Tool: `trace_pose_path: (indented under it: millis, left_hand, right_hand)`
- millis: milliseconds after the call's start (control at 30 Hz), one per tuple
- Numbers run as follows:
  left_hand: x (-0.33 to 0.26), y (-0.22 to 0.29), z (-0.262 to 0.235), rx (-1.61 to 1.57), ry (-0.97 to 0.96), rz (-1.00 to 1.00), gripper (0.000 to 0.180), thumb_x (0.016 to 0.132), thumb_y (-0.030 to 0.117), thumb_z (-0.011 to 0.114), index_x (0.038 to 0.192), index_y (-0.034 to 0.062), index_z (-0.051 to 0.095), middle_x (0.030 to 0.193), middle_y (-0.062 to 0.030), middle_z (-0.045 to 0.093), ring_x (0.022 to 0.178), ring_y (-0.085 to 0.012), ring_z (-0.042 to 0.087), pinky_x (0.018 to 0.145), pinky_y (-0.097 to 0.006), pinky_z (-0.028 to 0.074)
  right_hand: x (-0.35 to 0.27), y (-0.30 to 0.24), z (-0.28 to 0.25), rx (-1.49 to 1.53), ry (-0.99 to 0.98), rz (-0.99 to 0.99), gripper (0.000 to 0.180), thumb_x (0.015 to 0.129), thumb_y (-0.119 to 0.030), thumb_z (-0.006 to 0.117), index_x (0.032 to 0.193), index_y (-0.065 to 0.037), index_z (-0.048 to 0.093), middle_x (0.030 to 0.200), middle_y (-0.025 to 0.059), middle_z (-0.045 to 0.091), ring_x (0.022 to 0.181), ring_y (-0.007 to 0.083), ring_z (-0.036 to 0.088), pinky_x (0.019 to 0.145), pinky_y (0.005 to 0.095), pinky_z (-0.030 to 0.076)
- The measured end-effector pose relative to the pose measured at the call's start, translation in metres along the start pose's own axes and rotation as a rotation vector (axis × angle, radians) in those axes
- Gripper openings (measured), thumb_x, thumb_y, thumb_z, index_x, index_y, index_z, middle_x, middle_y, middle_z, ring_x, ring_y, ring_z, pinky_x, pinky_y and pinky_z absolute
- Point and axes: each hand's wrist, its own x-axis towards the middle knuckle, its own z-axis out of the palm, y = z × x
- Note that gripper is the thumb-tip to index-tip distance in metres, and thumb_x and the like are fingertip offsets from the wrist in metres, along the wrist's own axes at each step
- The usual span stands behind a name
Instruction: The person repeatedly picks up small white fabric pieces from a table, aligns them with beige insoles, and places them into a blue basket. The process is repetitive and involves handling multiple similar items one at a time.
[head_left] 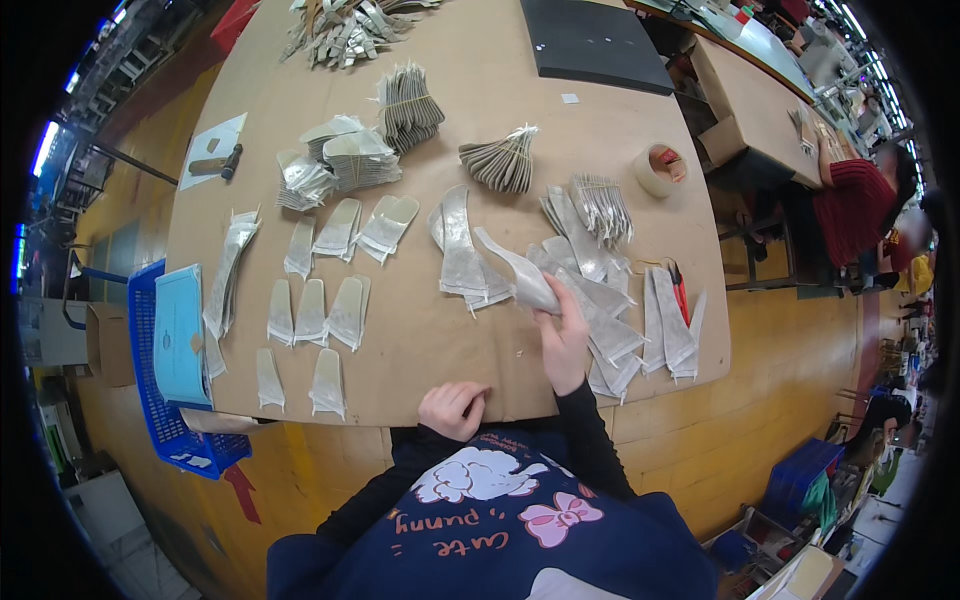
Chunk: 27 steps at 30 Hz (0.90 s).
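My right hand [563, 335] grips one end of a long, curved grey fabric-like piece [520, 272], its free end pointing up and left above the table. Just left of it lie similar long grey pieces [457, 235], overlapping. Under and beyond my right wrist spreads a loose pile of grey pieces [613, 335]. My left hand [453, 410] rests at the table's near edge with fingers curled in and nothing visible in them. Short, round-topped grey pieces [310, 312] lie in small groups to the left. The exact kind of these pieces cannot be made out.
Tied bundles [408, 105] and stacks [360, 158] stand farther back. A tape roll [659, 170], red-handled tool [679, 290], hammer [217, 162] and black board [597, 45] lie on the brown table [420, 350]. A blue basket [148, 375] adjoins its left edge. People work at right.
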Motion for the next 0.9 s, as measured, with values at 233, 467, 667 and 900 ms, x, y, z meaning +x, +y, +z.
trace_pose_path:
  millis: [233,467,667,900]
  left_hand:
    - [-0.011,-0.011,0.010,-0.283,0.082,-0.141,0.036,0.087,0.014,0.068,0.118,-0.0037,0.064,0.090,-0.0124,0.073,0.067,-0.0265,0.070,0.062,-0.035,0.055]
    - [-0.001,-0.003,0.004,-0.098,0.044,-0.046,0.032,0.090,0.016,0.068,0.121,0.0097,0.067,0.085,-0.0132,0.071,0.068,-0.0314,0.068,0.058,-0.037,0.052]
    - [0.006,0.006,0.003,-0.089,0.085,-0.048,0.021,0.087,0.009,0.070,0.108,0.0097,0.072,0.079,-0.0128,0.068,0.063,-0.0295,0.066,0.056,-0.037,0.050]
    - [0.007,0.009,0.002,-0.082,0.037,-0.094,0.019,0.088,0.004,0.067,0.106,0.0054,0.072,0.086,-0.0169,0.070,0.072,-0.0309,0.070,0.064,-0.036,0.054]
  right_hand:
    - [-0.064,0.004,-0.014,-0.261,-0.367,-0.305,0.054,0.076,0.005,0.058,0.129,-0.003,0.060,0.109,0.0144,0.062,0.101,0.0328,0.061,0.091,0.0413,0.048]
    - [-0.067,0.003,-0.005,-0.260,-0.324,-0.357,0.041,0.077,0.002,0.059,0.116,-0.005,0.066,0.110,0.0121,0.062,0.102,0.0326,0.060,0.091,0.0429,0.046]
    - [-0.028,0.001,-0.036,-0.292,0.045,-0.223,0.034,0.080,0.003,0.065,0.112,-0.006,0.067,0.111,0.0131,0.062,0.104,0.0318,0.060,0.087,0.0405,0.048]
    - [-0.016,0.018,-0.085,-0.513,0.330,-0.008,0.030,0.082,-0.006,0.067,0.112,-0.007,0.067,0.104,0.0118,0.062,0.098,0.0315,0.059,0.088,0.0423,0.045]
